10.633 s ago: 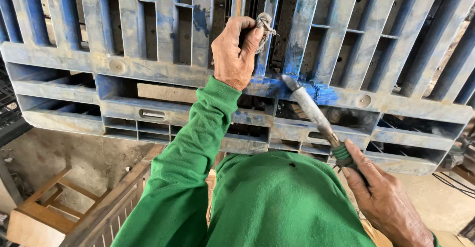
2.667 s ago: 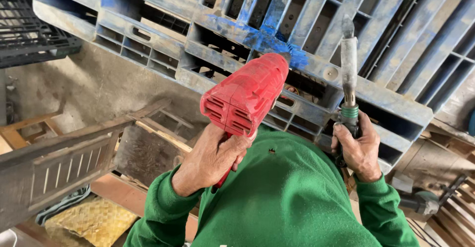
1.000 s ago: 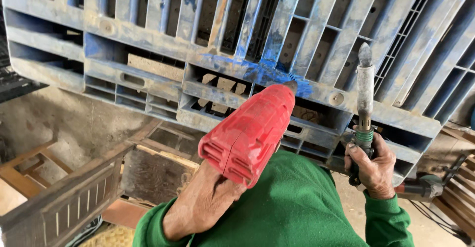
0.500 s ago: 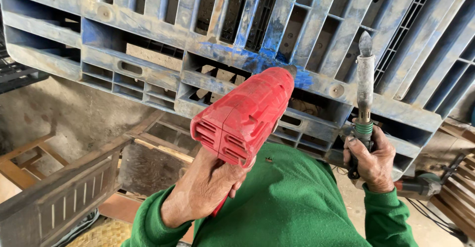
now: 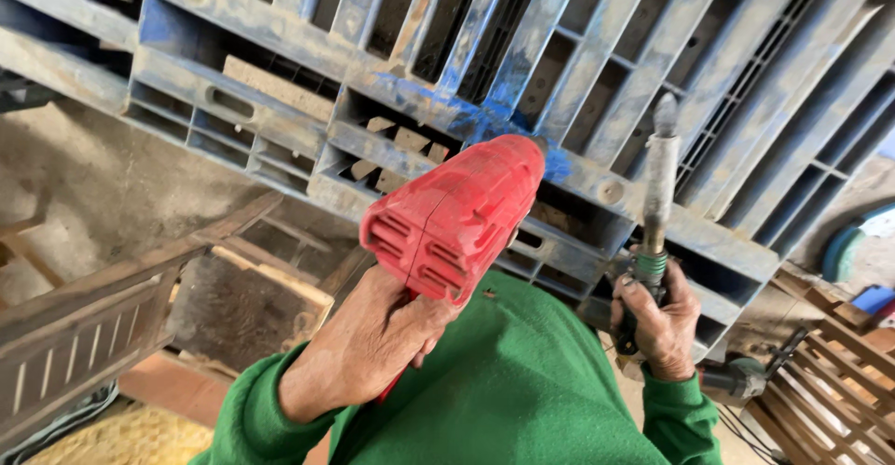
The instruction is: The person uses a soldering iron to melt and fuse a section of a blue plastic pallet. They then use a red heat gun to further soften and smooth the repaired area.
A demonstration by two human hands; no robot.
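My left hand (image 5: 368, 344) grips the handle of a red power drill (image 5: 457, 213), whose nose points at the blue plastic pallet (image 5: 597, 74) leaning in front of me. The drill's tip sits at a bright blue scuffed spot on a pallet beam. My right hand (image 5: 657, 321) holds a long metal tool (image 5: 657, 185) with a green collar upright, its blunt tip just in front of the pallet slats. Both arms wear green sleeves.
A wooden crate frame (image 5: 84, 316) stands at lower left on a dusty floor. An angle grinder (image 5: 736, 376) with a cable lies at lower right beside stacked wooden pallets (image 5: 830, 381). Small wood blocks show inside the blue pallet's openings.
Long ago my left hand held a small metal piece at the pallet; now it holds the red drill. Over the last second the drill nose has moved closer to the pallet beam.
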